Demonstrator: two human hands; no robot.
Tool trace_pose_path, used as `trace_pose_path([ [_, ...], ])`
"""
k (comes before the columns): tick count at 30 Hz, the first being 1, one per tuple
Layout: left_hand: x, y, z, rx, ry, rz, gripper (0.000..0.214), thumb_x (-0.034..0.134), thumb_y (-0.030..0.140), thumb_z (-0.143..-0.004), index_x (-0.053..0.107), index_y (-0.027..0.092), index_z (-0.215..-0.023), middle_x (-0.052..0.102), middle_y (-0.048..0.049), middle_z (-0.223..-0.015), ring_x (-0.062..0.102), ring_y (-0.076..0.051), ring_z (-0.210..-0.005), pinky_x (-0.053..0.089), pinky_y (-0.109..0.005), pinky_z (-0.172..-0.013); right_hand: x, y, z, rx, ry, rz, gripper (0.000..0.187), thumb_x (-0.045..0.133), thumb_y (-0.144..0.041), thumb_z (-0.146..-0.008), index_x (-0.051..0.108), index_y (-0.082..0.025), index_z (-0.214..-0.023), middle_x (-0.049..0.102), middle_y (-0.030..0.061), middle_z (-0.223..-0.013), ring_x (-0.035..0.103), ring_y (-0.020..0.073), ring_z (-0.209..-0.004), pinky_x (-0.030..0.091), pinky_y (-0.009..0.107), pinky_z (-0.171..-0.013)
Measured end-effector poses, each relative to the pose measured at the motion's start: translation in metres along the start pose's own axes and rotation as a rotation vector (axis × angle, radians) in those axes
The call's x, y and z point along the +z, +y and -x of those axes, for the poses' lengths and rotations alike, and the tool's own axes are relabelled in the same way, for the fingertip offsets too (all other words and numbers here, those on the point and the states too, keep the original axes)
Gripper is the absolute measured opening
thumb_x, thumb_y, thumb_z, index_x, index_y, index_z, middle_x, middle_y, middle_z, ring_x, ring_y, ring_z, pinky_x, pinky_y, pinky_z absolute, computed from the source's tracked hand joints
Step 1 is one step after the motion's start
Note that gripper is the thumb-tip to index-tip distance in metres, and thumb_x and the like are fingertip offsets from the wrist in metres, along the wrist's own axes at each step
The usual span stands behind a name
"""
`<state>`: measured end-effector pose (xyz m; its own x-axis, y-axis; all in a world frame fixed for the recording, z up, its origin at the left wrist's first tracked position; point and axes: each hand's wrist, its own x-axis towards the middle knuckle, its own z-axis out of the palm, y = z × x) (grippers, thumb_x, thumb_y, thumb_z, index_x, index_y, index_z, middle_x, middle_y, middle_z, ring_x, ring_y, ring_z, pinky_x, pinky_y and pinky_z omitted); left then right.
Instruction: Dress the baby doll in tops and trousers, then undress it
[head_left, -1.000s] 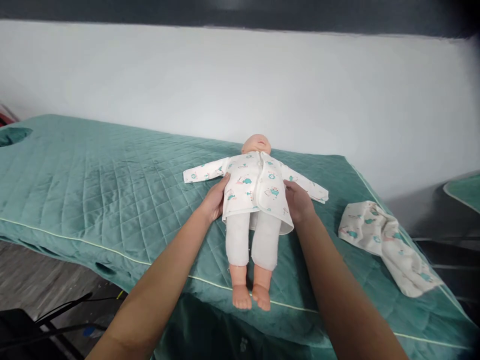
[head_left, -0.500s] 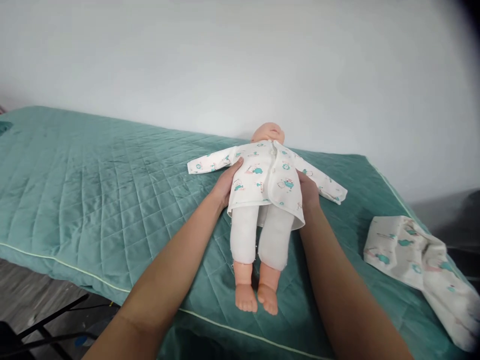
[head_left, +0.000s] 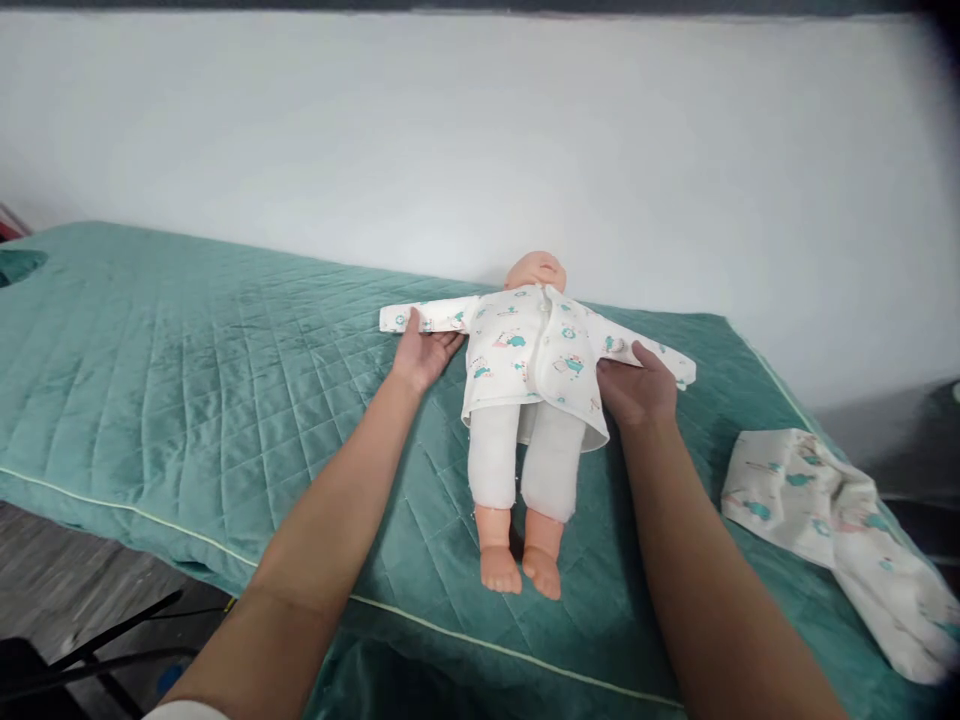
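A baby doll [head_left: 529, 400] lies face up on a teal quilted table [head_left: 187, 380], head toward the wall, bare feet toward me. It wears a white printed jacket [head_left: 534, 350] with both sleeves spread out sideways. My left hand [head_left: 421, 352] lies on the doll's left-side sleeve, fingers stretched along the cloth. My right hand [head_left: 637, 385] rests on the other sleeve beside the jacket's hem, fingers flat over the fabric.
A crumpled printed garment [head_left: 825, 530] lies on the table at the right, near its edge. A white wall runs behind. Dark floor and black legs or cables [head_left: 105, 640] show at the lower left.
Both hands have slid outward from the doll's sides onto the sleeves. The view has shifted a little, too.
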<state>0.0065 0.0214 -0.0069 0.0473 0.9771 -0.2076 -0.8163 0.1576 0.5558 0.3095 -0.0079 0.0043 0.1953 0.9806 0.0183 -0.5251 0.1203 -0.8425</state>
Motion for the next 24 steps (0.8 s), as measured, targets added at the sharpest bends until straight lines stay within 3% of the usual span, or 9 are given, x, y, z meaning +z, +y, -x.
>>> trace_pose_path([
  [4, -0.021, 0.028, -0.005, 0.126, 0.094, 0.035, 0.033, 0.036, 0.039, -0.106, 0.06, 0.018, -0.111, 0.072, -0.0125, -0.121, 0.067, -0.02, -0.12, 0.055, -0.041, -0.106, -0.03, -0.019, 0.0, 0.039, 0.084, -0.076, 0.025, 0.041, -0.021, -0.092, 0.065, -0.022, -0.097, 0.074, 0.0095, -0.113, 0.065, 0.0219, -0.122, 0.049, 0.048, -0.109],
  [8, -0.031, 0.043, -0.009, 0.157, 0.145, -0.009, 0.031, 0.032, 0.032, -0.107, 0.06, 0.018, -0.104, 0.075, -0.0098, -0.107, 0.07, -0.017, -0.112, 0.057, -0.038, -0.103, -0.05, -0.029, 0.0, 0.028, 0.158, -0.05, 0.028, 0.041, -0.016, -0.09, 0.068, -0.022, -0.095, 0.073, 0.0126, -0.114, 0.064, 0.0208, -0.122, 0.049, 0.042, -0.109],
  [17, -0.037, 0.06, -0.02, 0.248, 0.224, -0.01, 0.036, 0.027, 0.027, -0.107, 0.06, 0.015, -0.102, 0.071, -0.0119, -0.118, 0.066, -0.016, -0.117, 0.058, -0.031, -0.098, -0.058, -0.021, -0.015, 0.005, 0.206, 0.011, 0.029, 0.042, -0.007, -0.081, 0.065, -0.025, -0.083, 0.076, 0.0122, -0.108, 0.066, 0.0206, -0.118, 0.045, 0.046, -0.112],
  [24, -0.041, 0.057, -0.015, 0.463, 0.296, -0.292, 0.012, 0.045, 0.014, -0.098, 0.056, 0.017, -0.099, 0.071, -0.0109, -0.113, 0.068, -0.018, -0.11, 0.054, -0.035, -0.102, -0.063, -0.027, -0.013, -0.05, 0.255, 0.011, 0.029, 0.037, -0.011, -0.084, 0.062, -0.025, -0.082, 0.074, 0.0136, -0.109, 0.066, 0.0225, -0.12, 0.048, 0.041, -0.111],
])
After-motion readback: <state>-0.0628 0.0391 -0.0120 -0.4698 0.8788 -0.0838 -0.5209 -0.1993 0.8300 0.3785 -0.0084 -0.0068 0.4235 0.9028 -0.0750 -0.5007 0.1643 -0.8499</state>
